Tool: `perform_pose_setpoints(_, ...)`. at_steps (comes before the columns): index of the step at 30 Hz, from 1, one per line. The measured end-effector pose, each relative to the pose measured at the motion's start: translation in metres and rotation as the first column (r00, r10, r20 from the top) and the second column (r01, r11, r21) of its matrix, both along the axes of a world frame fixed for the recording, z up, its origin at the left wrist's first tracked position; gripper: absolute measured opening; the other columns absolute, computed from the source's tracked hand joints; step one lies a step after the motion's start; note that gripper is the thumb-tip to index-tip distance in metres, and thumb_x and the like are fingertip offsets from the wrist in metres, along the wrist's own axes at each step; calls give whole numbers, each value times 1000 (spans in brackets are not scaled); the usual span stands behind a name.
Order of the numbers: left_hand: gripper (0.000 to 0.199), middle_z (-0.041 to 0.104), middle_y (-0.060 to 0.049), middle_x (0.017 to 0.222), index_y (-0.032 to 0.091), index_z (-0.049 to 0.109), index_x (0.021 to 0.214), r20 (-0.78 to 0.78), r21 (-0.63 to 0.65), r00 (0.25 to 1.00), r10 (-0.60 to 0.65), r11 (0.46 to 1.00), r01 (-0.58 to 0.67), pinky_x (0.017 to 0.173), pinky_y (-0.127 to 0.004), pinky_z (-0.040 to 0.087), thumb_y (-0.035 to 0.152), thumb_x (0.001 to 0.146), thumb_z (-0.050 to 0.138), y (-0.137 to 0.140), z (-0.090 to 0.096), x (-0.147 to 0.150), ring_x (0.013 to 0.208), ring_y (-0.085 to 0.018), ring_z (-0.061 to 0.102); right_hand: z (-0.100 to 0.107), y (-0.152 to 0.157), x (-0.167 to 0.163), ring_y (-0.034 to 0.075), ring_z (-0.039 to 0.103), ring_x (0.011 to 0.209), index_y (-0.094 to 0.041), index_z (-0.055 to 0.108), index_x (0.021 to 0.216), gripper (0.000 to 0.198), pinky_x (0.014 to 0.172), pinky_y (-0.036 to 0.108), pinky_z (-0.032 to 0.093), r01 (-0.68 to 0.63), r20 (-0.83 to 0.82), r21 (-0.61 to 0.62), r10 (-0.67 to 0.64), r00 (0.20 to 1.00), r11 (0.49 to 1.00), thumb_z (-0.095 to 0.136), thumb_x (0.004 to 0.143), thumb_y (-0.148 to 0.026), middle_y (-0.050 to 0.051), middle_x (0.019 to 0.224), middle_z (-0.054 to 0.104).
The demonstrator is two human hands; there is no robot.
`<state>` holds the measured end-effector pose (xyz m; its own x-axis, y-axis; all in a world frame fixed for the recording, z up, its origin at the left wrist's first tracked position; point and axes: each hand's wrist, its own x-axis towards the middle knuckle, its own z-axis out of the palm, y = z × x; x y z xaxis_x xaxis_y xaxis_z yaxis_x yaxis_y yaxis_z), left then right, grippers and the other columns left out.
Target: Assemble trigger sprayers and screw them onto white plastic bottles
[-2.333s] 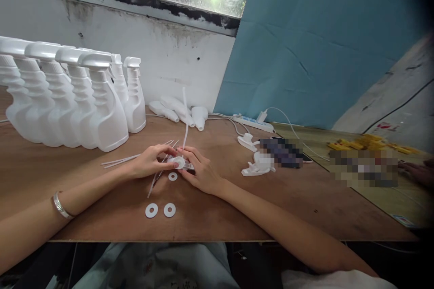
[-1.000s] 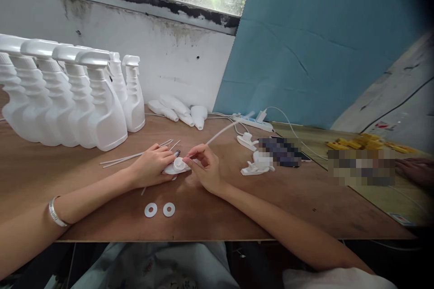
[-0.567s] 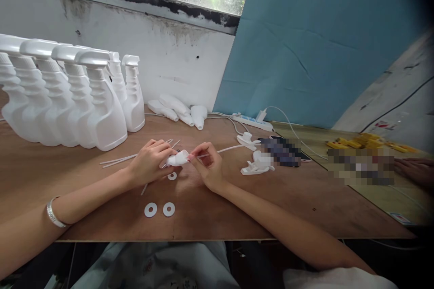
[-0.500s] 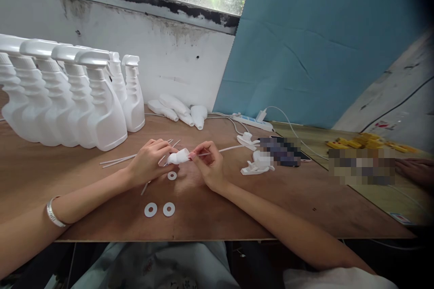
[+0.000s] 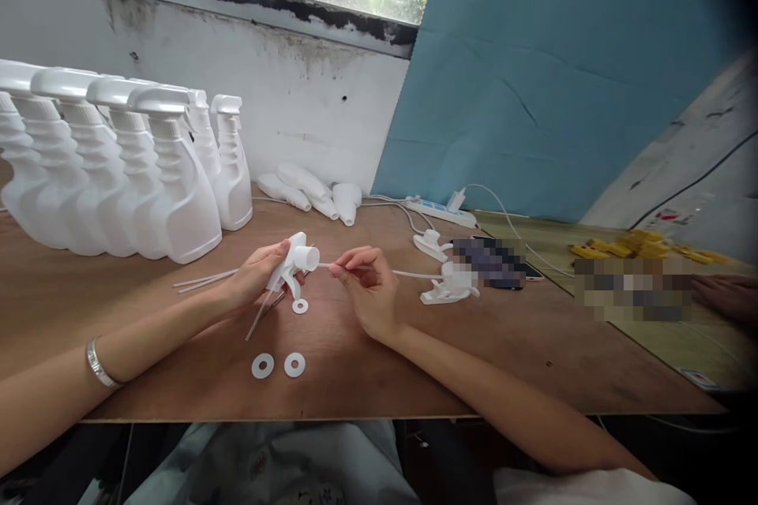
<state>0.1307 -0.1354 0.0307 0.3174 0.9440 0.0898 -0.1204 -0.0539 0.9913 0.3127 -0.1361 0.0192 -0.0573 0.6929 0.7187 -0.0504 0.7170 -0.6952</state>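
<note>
My left hand [image 5: 259, 278] is closed round a white trigger spray head [image 5: 291, 262], its screw collar facing right. Between the thumb and fingers of my right hand [image 5: 372, 292] is a thin white dip tube [image 5: 408, 274], whose left end meets the collar; how deep it sits inside I cannot tell. A white ring washer [image 5: 300, 306] lies just below the spray head. Nearer the table's front edge are two more washers, a left one [image 5: 263, 366] and a right one [image 5: 294, 365]. Several loose tubes [image 5: 204, 282] lie under and beside my left hand.
Assembled spray bottles [image 5: 183, 197] stand in rows at the left. White bottles [image 5: 348, 203] lie by the wall. Further spray heads [image 5: 448, 286] rest at right, near a phone and a power strip [image 5: 441, 212]. Another person's hand [image 5: 726, 293] is at the far right.
The spray head in my left hand has turned, so its trigger and body now show. My right hand has shifted slightly right, still pinching the tube.
</note>
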Motion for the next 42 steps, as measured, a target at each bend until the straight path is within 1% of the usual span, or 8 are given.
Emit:
perform_pose_setpoints(5, 44, 50, 1, 51, 14, 54, 75, -25, -127, 998, -57, 990, 53, 30, -19, 28, 55, 82, 41, -5, 1, 4, 33, -8, 42, -1, -1, 2, 11, 60, 74, -22, 51, 82, 14, 68, 26, 52, 24, 59, -11, -24, 998, 1000, 64, 76, -24, -2, 80, 58)
perform_pose_setpoints(10, 41, 50, 1, 53, 14, 52, 74, 39, -184, 997, -72, 980, 78, 31, -19, 26, 53, 82, 42, -2, -4, 3, 31, -6, 38, -6, 8, 5, 13, 61, 80, -23, 58, 93, 15, 72, 27, 51, 37, 222, -36, -28, 975, 999, 59, 80, -28, 0, 85, 63)
perform_pose_setpoints(13, 42, 47, 1, 51, 14, 52, 69, 96, -223, 993, -76, 970, 96, 30, -18, 20, 53, 82, 43, 3, -8, 0, 30, -4, 31, -7, 10, 6, 14, 61, 81, -22, 62, 87, 12, 73, 27, 49, 59, 302, -30, -47, 952, 998, 55, 83, -30, 1, 85, 65)
perform_pose_setpoints(18, 39, 44, 2, 50, 13, 53, 69, 147, -306, 985, -86, 943, 128, 31, -16, 12, 49, 82, 45, 6, -9, -3, 31, -1, 22, -5, 5, 6, 14, 61, 76, -21, 63, 85, 13, 71, 27, 49, 103, 317, 4, -99, 943, 995, 55, 83, -31, 1, 80, 66)
perform_pose_setpoints(21, 39, 46, 2, 52, 13, 52, 71, 140, -326, 988, -68, 939, 111, 31, -15, 12, 49, 84, 43, 4, -6, -1, 31, 0, 21, -4, 4, 6, 14, 61, 75, -20, 63, 85, 14, 70, 26, 49, 117, 334, 9, -114, 936, 993, 55, 83, -31, 1, 79, 66)
perform_pose_setpoints(30, 39, 44, 1, 49, 11, 52, 70, 95, -295, 995, -31, 954, 58, 30, -13, 14, 44, 87, 39, 5, -7, 1, 29, 0, 22, -6, 7, 5, 13, 60, 71, -21, 63, 83, 14, 67, 25, 47, 181, 410, 15, -172, 896, 983, 54, 83, -31, 0, 78, 67)
perform_pose_setpoints(38, 39, 46, 1, 54, 12, 50, 72, 55, -238, 996, -65, 968, 76, 29, -14, 16, 48, 84, 41, 3, -4, 2, 30, -1, 25, -7, 8, 7, 14, 58, 70, -20, 62, 80, 13, 66, 26, 46, 198, 495, 162, -253, 831, 967, 54, 83, -28, 1, 77, 65)
perform_pose_setpoints(42, 33, 44, 3, 54, 14, 48, 76, 18, -191, 996, -85, 978, 87, 29, -14, 16, 47, 81, 47, 3, -5, 2, 31, -1, 25, -8, 10, 9, 14, 59, 71, -20, 62, 79, 13, 66, 26, 46, 185, 502, 170, -246, 829, 968, 55, 83, -30, 2, 76, 65)
